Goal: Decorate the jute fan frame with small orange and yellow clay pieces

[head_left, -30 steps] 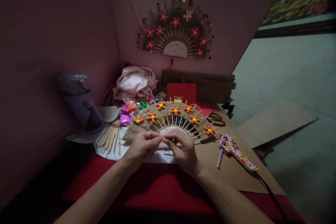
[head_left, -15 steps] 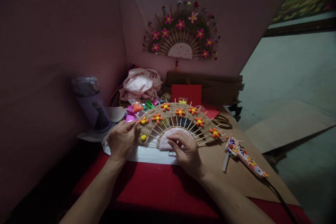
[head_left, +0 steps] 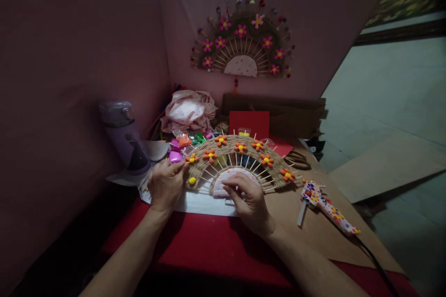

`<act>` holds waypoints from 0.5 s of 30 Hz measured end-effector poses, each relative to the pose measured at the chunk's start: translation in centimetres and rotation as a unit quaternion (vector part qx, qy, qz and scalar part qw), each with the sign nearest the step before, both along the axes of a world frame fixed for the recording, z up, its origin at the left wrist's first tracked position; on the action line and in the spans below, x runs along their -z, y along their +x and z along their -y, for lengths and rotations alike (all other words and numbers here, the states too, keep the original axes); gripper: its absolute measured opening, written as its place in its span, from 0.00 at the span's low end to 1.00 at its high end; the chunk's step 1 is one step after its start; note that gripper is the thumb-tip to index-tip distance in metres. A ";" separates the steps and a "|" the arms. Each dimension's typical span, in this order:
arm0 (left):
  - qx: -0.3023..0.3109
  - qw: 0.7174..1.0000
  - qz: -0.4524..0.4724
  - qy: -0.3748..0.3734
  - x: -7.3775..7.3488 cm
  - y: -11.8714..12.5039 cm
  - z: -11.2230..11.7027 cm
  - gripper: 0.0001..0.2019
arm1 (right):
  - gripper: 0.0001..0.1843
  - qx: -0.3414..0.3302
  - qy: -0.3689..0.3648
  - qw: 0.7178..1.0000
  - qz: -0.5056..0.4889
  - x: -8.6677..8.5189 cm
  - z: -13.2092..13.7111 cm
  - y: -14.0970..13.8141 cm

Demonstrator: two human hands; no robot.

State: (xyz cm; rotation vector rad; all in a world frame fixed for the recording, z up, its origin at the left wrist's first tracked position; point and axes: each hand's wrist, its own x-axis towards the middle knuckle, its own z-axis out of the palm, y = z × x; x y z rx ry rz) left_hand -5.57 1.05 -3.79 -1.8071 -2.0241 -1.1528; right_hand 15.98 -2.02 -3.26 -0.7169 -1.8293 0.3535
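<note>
A half-round fan of tan twine woven over thin sticks (head_left: 230, 144) stands in front of me, dotted with orange flowers with yellow centres. A lone yellow dot (head_left: 192, 180) sits near its lower left end. The fan's inner half-circle (head_left: 223, 181) is covered in pale dotted cloth. My left hand (head_left: 167, 185) is closed at the fan's left edge, thumb and forefinger pinching it beside an orange flower. In front of the cloth half-circle, my right hand (head_left: 249, 202) is closed in a pinch; anything between its fingertips is too small to make out.
A flower-patterned glue gun (head_left: 327, 206) with a black cord lies on brown board at right. A purple bottle (head_left: 127, 141) stands left. Behind the fan are orange and pink packets (head_left: 181, 141), crumpled dotted cloth (head_left: 190, 109) and red card (head_left: 249, 122). A similar fan (head_left: 240, 41) hangs on the wall.
The view has shifted slightly. Both hands keep nearly the same pose, the left at the fan's edge and the right pinched before the cloth half-circle.
</note>
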 end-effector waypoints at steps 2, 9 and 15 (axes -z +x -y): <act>-0.004 1.000 -0.007 0.001 0.1 0.0 -0.1 0.11 | 0.06 -0.002 -0.002 1.000 -0.001 0.0 0.0 0.0; 0.006 1.000 0.003 0.009 0.0 0.1 0.0 0.11 | 0.06 -0.002 0.005 1.000 -0.002 -0.1 0.2 0.0; 0.010 1.000 0.012 0.000 0.2 0.2 -0.1 0.10 | 0.06 0.003 0.002 1.000 0.007 0.1 0.1 0.0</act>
